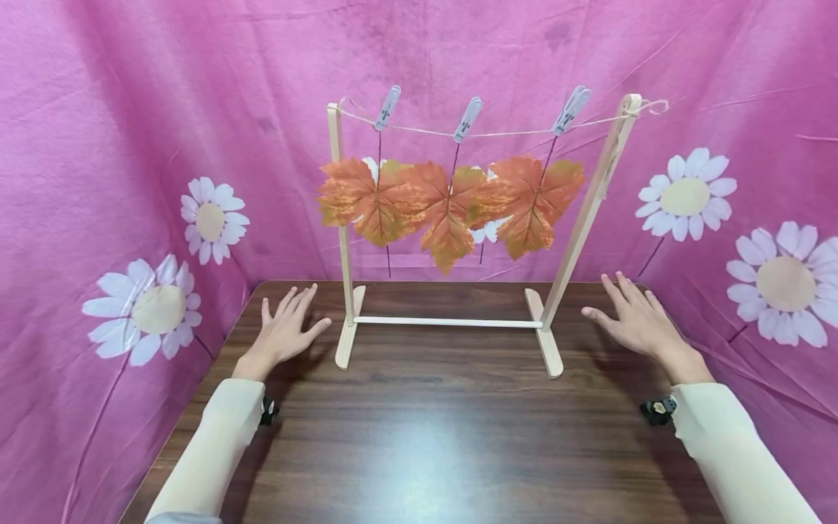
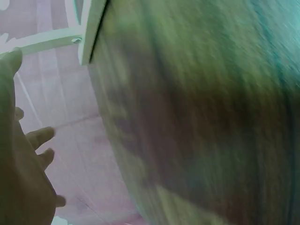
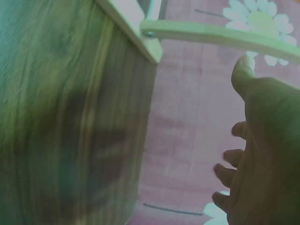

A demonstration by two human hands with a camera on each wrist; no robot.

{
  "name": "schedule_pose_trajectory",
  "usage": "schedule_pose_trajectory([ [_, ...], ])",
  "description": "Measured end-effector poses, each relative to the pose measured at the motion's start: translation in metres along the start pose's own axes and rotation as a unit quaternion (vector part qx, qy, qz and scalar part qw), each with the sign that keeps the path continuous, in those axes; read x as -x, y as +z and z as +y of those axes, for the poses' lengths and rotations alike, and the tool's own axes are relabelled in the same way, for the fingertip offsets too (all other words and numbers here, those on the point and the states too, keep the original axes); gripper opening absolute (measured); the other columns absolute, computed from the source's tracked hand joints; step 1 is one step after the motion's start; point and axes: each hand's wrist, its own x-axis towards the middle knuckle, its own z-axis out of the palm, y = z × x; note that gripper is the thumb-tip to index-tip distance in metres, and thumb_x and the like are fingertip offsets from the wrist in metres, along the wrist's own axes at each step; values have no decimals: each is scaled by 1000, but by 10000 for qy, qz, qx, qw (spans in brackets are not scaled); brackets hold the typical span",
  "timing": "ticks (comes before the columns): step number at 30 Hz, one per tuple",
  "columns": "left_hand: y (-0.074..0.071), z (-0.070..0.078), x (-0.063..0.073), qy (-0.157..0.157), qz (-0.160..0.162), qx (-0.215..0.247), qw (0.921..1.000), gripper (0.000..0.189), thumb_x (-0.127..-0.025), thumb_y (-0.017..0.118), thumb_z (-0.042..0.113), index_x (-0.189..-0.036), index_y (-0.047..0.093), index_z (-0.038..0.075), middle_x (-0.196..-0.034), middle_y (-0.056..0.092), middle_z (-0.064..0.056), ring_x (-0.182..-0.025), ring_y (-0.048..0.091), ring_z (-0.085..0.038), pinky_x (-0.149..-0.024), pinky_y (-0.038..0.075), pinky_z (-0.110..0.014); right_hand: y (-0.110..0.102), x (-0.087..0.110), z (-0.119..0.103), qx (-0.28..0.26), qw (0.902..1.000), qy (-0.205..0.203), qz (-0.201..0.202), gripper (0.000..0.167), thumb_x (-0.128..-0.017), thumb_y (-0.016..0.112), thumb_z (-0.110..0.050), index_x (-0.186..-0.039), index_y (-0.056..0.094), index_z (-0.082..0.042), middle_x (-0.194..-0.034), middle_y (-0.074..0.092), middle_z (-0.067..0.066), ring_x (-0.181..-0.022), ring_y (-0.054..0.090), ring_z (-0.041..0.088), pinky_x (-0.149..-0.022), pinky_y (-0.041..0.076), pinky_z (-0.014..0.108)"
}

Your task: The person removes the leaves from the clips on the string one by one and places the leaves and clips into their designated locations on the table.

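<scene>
A wooden stand (image 1: 448,322) with two uprights is on the table, a string (image 1: 419,131) tied between its tops. Three orange-green artificial maple leaves (image 1: 448,211) hang from it, their stems held by grey clothespins (image 1: 468,120). Left of the stand, my left hand (image 1: 283,331) is held over the table with fingers spread, touching no object. My right hand (image 1: 641,324) is likewise spread on the stand's right side and holds nothing. Both wrist views show the stand's foot and upright beside the thumb, apart from the left hand (image 2: 23,159) and right hand (image 3: 272,140).
The brown wood-grain table (image 1: 419,422) reaches back to a pink cloth backdrop (image 1: 275,145) printed with white daisies (image 1: 159,309). This cloth also hangs along both sides. Dark wrist devices (image 1: 657,411) sit at both cuffs.
</scene>
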Motion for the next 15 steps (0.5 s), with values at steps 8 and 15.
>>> schedule_pose_trajectory([
  [8,-10,16,-3,553,711,-33,9959,70,-104,62,50,-161,45,13,-149,61,-20,-135,57,-44,-105,46,-66,-18,-3,-24,188,9984,-132,520,74,-108,54,-54,-150,50,7,-147,53,38,-131,50,63,-105,41,78],
  [15,-16,36,-6,851,1394,233,9863,41,-105,65,32,-136,67,5,-119,75,-17,-107,71,-37,-90,57,-56,-32,0,-45,-133,9968,-77,780,37,-104,65,-43,-114,70,-8,-102,77,14,-93,73,40,-74,55,65],
])
